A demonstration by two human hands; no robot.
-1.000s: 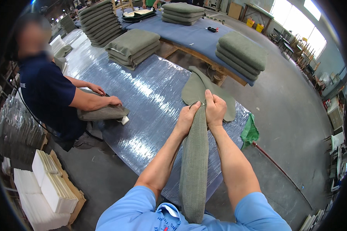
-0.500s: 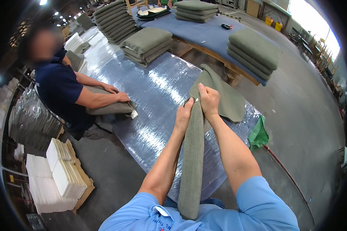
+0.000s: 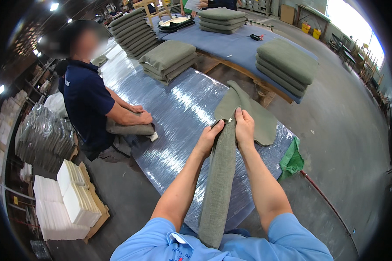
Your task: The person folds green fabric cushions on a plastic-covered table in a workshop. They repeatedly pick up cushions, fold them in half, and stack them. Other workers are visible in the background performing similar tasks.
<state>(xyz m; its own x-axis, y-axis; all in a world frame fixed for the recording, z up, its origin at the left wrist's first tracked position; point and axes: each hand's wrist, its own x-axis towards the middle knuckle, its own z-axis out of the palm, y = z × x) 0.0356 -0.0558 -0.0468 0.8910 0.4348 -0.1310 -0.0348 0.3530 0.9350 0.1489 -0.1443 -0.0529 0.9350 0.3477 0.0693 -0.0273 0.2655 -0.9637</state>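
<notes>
A grey-green fabric-covered cushion (image 3: 218,187) stands on edge between my forearms, its near end against my shirt. My left hand (image 3: 210,138) pinches the cover at the far left corner, thumb on top. With thumb and fingers closed, my right hand (image 3: 244,128) grips the same end from the right. A small whitish bit of the filling or lining shows between the two hands. Just beyond them, a loose grey-green fabric cover (image 3: 252,115) lies on the plastic-wrapped table (image 3: 178,126).
At left, a co-worker (image 3: 85,104) presses both hands on another grey-green cushion (image 3: 128,128). Stacked cushions (image 3: 167,61) stand on the table; more (image 3: 287,67) sit on the blue table (image 3: 231,43). White foam pads (image 3: 69,204) are at lower left, a green cloth (image 3: 292,160) at the right corner.
My right hand has gone from a fist to a looser thumb-and-finger grip at the cushion's end. Both hands sit slightly lower and farther right in view. The co-worker's hands have shifted on their cushion.
</notes>
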